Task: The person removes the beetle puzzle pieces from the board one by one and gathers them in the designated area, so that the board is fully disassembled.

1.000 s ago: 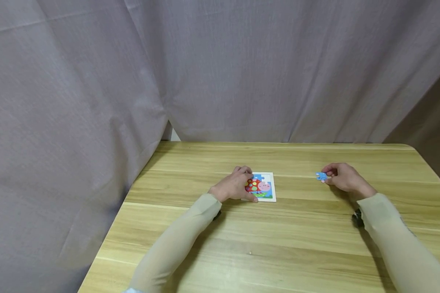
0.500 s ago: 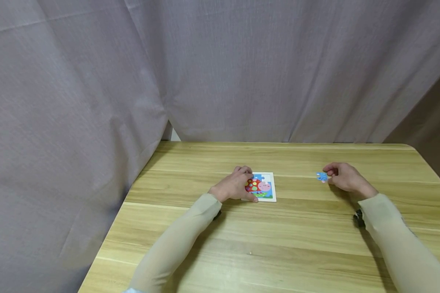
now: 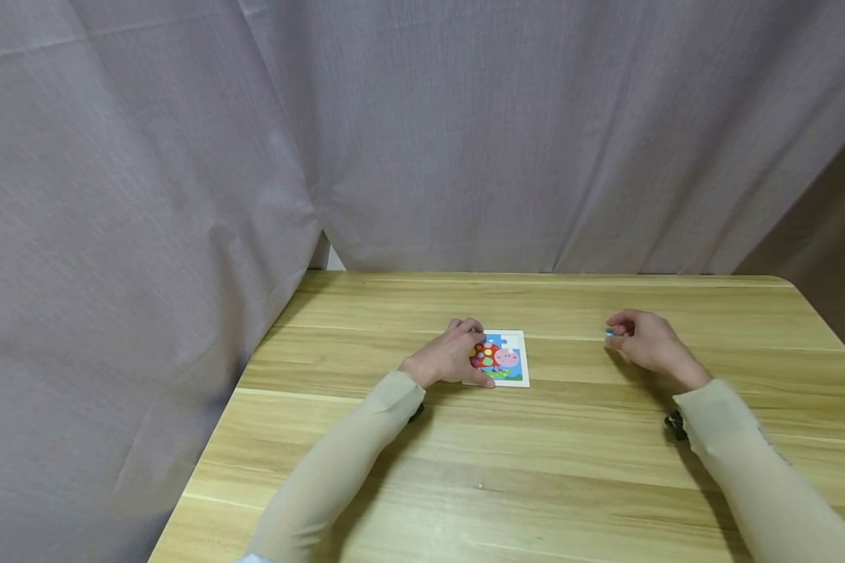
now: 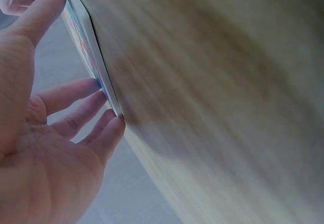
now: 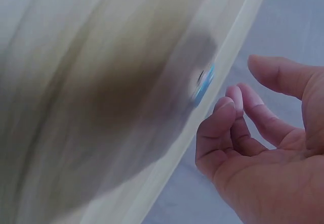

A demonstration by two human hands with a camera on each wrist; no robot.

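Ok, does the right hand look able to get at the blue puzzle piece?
Probably yes: the right hand is close to the blue puzzle piece, its thumb apart from its fingers, and nothing appears to block the way.

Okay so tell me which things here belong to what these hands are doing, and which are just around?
Apparently part of the job:
Framed puzzle, held by the left hand
Blue puzzle piece, close to the right hand

Apparently just surroundings:
Wooden table, though it supports the work
Grey curtain
Black item at the right wrist
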